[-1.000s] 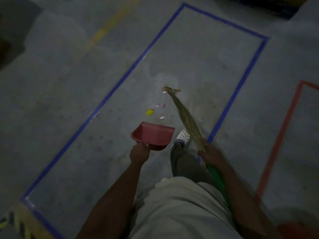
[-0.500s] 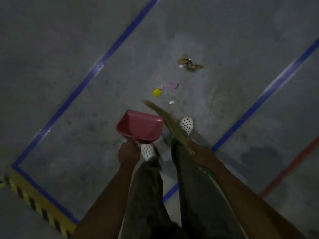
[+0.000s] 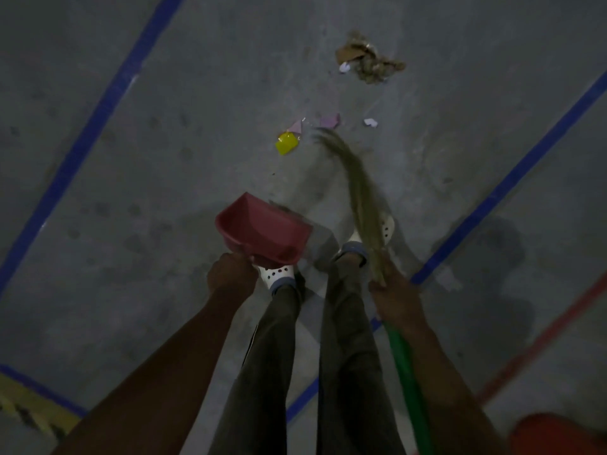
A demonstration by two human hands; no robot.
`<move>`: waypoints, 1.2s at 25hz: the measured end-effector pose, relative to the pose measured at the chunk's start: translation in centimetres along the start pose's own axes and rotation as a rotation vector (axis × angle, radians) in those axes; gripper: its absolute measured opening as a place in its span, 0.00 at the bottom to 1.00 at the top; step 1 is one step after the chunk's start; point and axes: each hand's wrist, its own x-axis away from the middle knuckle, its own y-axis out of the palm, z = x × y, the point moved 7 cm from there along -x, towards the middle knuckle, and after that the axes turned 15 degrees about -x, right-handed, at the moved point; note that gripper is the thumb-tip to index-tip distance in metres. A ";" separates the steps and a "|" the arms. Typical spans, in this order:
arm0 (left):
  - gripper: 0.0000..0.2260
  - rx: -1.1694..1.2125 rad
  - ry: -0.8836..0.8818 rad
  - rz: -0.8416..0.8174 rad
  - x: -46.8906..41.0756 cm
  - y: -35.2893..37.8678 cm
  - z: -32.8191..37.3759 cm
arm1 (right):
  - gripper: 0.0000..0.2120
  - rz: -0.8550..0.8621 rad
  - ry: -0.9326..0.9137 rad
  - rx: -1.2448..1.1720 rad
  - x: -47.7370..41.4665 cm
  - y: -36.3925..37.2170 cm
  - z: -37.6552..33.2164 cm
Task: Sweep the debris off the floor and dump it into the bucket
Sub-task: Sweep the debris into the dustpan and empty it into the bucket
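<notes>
My left hand (image 3: 231,274) grips the handle of a red dustpan (image 3: 262,233), held just above the floor in front of my feet. A grass broom (image 3: 358,192) with a green handle (image 3: 409,385) is gripped by my right hand (image 3: 392,297). Its blurred bristle tip reaches the small scraps: a yellow piece (image 3: 286,143), pink paper bits (image 3: 329,120) and a white bit (image 3: 370,122). Farther off lies a brown clump of debris (image 3: 369,62). An orange-red shape (image 3: 558,435) shows at the bottom right corner; I cannot tell whether it is the bucket.
The grey concrete floor carries blue tape lines (image 3: 98,103) that frame the area, with another blue line (image 3: 502,188) on the right. A red line (image 3: 551,336) runs at the right and yellow-black hazard tape (image 3: 29,405) at the bottom left. My white clogs (image 3: 276,274) stand behind the dustpan.
The view has tilted down and come closer to the debris. The broom tip swung from beside the dustpan out to the pink and yellow scraps. The dustpan stays in my left hand.
</notes>
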 end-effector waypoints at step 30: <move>0.16 -0.010 0.064 0.310 -10.0 -13.3 7.9 | 0.15 -0.377 -0.190 -0.742 -15.0 7.1 -26.2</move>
